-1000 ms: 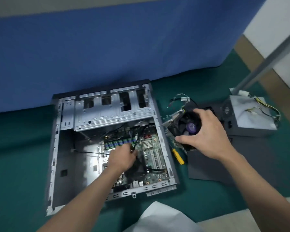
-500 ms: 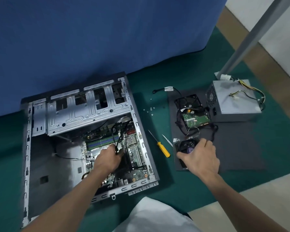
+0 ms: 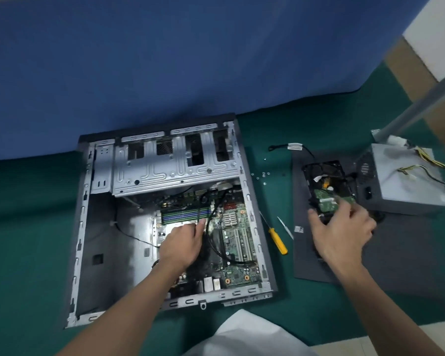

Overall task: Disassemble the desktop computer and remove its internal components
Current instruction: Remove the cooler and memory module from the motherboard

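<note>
The open desktop case (image 3: pixel 82 227) lies on its side on green cloth, its motherboard (image 3: pixel 238 242) and RAM sticks (image 3: pixel 183 214) exposed. My left hand (image 3: pixel 183 245) reaches inside over the board, fingertips pinching a black cable (image 3: pixel 211 240) that loops across it. My right hand (image 3: pixel 342 232) hovers with spread fingers over the dark mat (image 3: pixel 409 253), covering the cooler fan, of which only a dark edge shows. Just beyond its fingertips lies the hard drive (image 3: pixel 326 199), circuit side up.
A grey power supply (image 3: pixel 401 181) with loose wires sits at the mat's far right. A yellow-handled screwdriver (image 3: pixel 276 240), a small white tool (image 3: pixel 285 228) and several loose screws (image 3: pixel 262 174) lie between case and mat. A grey pole (image 3: pixel 421 104) slants above; a blue curtain hangs behind.
My right hand carried the cooler fan from beside the case down onto the mat, and its fingers have spread. The left hand stays on the cable inside the case.
</note>
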Available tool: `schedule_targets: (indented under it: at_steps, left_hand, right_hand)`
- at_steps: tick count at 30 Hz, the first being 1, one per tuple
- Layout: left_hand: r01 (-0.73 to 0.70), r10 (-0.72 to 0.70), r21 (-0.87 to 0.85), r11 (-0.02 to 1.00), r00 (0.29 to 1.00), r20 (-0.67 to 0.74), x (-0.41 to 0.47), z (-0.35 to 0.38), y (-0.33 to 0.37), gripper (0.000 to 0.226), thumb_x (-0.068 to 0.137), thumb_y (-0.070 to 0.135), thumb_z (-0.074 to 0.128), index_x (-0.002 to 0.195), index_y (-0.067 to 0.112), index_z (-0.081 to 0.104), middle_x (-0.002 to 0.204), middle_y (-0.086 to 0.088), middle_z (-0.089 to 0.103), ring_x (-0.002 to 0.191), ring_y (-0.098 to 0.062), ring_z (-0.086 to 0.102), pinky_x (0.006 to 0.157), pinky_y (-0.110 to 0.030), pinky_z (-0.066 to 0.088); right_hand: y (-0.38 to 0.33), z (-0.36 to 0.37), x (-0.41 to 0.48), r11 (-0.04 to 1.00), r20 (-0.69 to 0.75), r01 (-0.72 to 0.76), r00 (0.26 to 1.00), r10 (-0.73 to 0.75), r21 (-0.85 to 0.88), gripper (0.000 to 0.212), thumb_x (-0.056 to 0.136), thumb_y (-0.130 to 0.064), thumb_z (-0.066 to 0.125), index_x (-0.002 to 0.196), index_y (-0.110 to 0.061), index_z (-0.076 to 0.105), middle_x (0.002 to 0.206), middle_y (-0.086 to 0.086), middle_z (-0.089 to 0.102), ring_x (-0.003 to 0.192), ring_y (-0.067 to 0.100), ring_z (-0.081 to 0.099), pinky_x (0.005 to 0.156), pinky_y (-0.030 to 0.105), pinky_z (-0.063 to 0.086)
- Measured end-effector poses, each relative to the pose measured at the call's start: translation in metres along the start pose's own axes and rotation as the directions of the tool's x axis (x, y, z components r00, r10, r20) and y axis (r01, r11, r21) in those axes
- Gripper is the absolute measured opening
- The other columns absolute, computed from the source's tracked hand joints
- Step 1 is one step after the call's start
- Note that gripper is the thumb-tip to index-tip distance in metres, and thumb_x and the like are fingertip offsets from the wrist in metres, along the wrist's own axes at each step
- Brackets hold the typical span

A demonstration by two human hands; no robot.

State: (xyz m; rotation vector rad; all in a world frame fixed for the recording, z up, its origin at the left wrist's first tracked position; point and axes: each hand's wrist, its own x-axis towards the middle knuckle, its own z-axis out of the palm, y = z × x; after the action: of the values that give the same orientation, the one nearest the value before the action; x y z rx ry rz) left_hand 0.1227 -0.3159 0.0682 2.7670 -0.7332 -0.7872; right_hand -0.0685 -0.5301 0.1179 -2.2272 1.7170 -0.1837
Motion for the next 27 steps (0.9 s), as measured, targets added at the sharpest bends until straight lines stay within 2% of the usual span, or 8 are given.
schedule_targets:
  at_steps: [3,5,8,11,16,20,24,27]
  left_hand:
    - [-0.017,0.014,-0.045,0.999,0.997,-0.071,0.003,-0.007,-0.014,0.047,0.1,0.052,0.031,0.091,0.017,0.061,0.08,-0.009,0.068,0.076,-0.029,0.064,0.07,-0.036,0.053]
    - [-0.066,0.06,-0.056,0.996,0.994,-0.088,0.003,-0.011,-0.021,0.04,0.101,0.048,0.036,0.112,0.021,0.063,0.09,-0.011,0.071,0.084,-0.031,0.066,0.07,-0.035,0.05]
    - [-0.261,0.263,0.046,0.964,0.964,-0.044,-0.003,-0.016,-0.032,0.036,0.1,0.045,0.037,0.108,0.023,0.065,0.096,-0.008,0.07,0.092,-0.031,0.065,0.071,-0.035,0.047]
    - [-0.477,0.484,0.197,0.856,0.875,0.015,-0.015,-0.016,-0.044,0.041,0.099,0.046,0.035,0.103,0.021,0.067,0.098,-0.005,0.066,0.093,-0.027,0.062,0.074,-0.034,0.046]
    - [-0.673,0.65,0.218,0.707,0.74,0.172,-0.02,-0.021,-0.052,0.048,0.099,0.055,0.024,0.123,0.035,0.06,0.109,0.007,0.064,0.105,-0.016,0.051,0.087,-0.034,0.035]
    - [-0.537,0.54,-0.058,0.841,0.831,0.133,-0.012,-0.029,-0.056,0.052,0.098,0.057,0.024,0.116,0.029,0.065,0.104,0.008,0.067,0.099,-0.01,0.055,0.092,-0.03,0.041]
    - [-0.195,0.183,-0.351,0.916,0.981,-0.067,0.006,-0.033,-0.066,0.025,0.102,0.035,0.043,0.083,0.026,0.058,0.067,0.014,0.055,0.061,0.003,0.052,0.06,-0.015,0.044]
    - [0.17,-0.247,-0.483,0.859,0.964,-0.1,0.031,-0.03,-0.079,0.016,0.099,0.026,0.053,0.096,0.013,0.063,0.083,0.0,0.067,0.074,-0.014,0.058,0.07,-0.021,0.043]
  right_hand:
    - [-0.059,-0.011,-0.031,0.833,-0.12,0.514,0.858,-0.5,0.204,0.027,0.087,-0.024,0.055,0.104,-0.006,0.064,0.102,0.012,0.062,0.098,0.027,0.053,0.088,0.03,0.035]
    - [-0.096,-0.001,-0.054,0.68,0.082,0.676,0.69,-0.72,0.284,0.026,0.092,-0.026,0.048,0.106,-0.011,0.065,0.103,0.002,0.064,0.098,0.015,0.055,0.086,0.02,0.036]
    - [-0.136,0.035,-0.077,0.589,0.37,0.731,0.471,-0.801,0.345,0.039,0.1,-0.031,0.037,0.132,-0.012,0.051,0.134,0.001,0.053,0.124,0.014,0.042,0.104,0.026,0.03]
    - [-0.167,0.069,-0.074,0.588,0.483,0.765,0.423,-0.767,0.264,0.047,0.102,-0.036,0.029,0.143,-0.013,0.037,0.151,0.002,0.035,0.139,0.017,0.027,0.114,0.035,0.019]
    - [-0.193,0.094,-0.056,0.542,0.633,0.837,0.457,-0.626,-0.068,0.029,0.093,-0.027,0.045,0.115,-0.014,0.058,0.118,0.006,0.061,0.109,0.025,0.054,0.099,0.043,0.033]
    - [-0.177,0.091,-0.046,0.563,0.682,0.774,0.579,-0.446,-0.289,0.011,0.083,-0.019,0.051,0.083,-0.015,0.062,0.077,0.003,0.064,0.078,0.022,0.06,0.105,0.045,0.035]
    - [-0.166,0.094,-0.041,0.703,0.562,0.615,0.743,-0.364,-0.358,0.016,0.084,-0.016,0.049,0.082,-0.011,0.064,0.067,0.002,0.062,0.065,0.021,0.059,0.092,0.038,0.044]
    - [-0.169,0.103,-0.039,0.825,0.395,0.483,0.847,-0.355,-0.293,0.019,0.09,-0.02,0.049,0.091,-0.01,0.065,0.087,0.008,0.066,0.081,0.026,0.061,0.088,0.038,0.041]
